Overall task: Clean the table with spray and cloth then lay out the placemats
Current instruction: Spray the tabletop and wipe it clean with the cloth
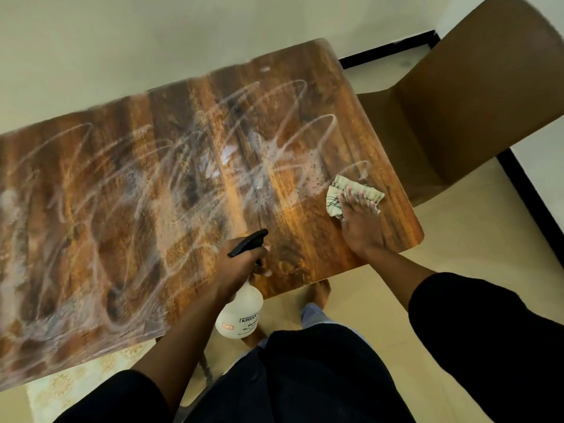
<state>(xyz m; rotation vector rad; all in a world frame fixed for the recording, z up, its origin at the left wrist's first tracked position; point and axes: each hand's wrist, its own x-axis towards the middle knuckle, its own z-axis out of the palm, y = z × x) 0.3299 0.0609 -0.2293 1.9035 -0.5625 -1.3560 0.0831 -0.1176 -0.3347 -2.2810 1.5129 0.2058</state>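
A wood-grain table (pixel 305 96) fills the view, streaked with wet wipe marks and spray droplets. My left hand (pixel 241 267) grips a white spray bottle (pixel 241 312) with a black trigger head over the table's near edge. My right hand (pixel 361 221) presses flat on a pale checked cloth (pixel 335 190) near the table's right end. No placemats are in view.
A brown chair (pixel 476 96) stands close against the table's right end. The far edge of the table meets a pale wall (pixel 152 32). A patterned mat (pixel 76 383) lies on the tiled floor under the near left edge. My feet show below the table.
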